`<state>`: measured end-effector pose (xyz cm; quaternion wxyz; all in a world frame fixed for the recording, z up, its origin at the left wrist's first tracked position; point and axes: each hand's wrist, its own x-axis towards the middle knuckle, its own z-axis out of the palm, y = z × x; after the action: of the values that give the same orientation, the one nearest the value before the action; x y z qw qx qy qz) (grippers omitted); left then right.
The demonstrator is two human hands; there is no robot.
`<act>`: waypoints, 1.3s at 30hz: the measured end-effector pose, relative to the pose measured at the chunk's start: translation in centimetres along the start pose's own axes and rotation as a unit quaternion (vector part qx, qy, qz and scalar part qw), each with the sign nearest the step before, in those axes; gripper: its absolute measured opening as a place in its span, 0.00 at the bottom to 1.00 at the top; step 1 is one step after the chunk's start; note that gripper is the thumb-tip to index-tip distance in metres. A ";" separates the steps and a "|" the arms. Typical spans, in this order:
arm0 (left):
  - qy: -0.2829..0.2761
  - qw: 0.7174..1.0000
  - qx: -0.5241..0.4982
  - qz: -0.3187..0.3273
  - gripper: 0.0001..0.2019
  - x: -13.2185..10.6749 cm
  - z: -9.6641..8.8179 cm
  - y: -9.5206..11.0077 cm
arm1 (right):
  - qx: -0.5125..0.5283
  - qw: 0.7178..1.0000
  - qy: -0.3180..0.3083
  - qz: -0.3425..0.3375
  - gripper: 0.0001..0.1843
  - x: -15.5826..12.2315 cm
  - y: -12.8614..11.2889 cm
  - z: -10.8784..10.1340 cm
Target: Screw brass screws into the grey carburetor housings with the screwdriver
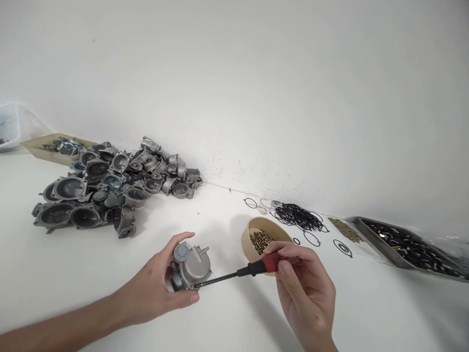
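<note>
My left hand (161,281) grips a grey metal carburetor (195,266), its thumb below and its fingers around the far side. A round bowl with a short spout faces up on it. In my right hand (306,288) is a screwdriver (258,266) with a red and black handle. Its dark shaft points left, and the tip meets the lower edge of the carburetor, by a small brass-coloured screw at the flange. Just behind the right hand stands a tan round bowl (252,226) holding many brass-coloured screws (261,239).
Grey metal carburetor parts (97,188) lie heaped at left, before a tan tray (40,148) and a clear plastic bin (18,120). At right are black rubber rings (298,217), small brass pieces (344,230) and a dark tray (366,232) of black parts. A white wall (234,88) rises behind.
</note>
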<state>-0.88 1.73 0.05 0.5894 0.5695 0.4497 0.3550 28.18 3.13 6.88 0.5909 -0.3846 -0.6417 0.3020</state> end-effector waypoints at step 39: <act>-0.089 0.964 0.123 0.217 0.23 2.9 -3.5 -0.8 | -0.083 0.913 -0.251 -0.312 0.20 9.9 -6.5 4.5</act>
<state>-3.19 5.56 -0.89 0.4616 0.7507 0.3014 0.3641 22.74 8.43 16.99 0.4407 -0.1241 -0.8789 0.1341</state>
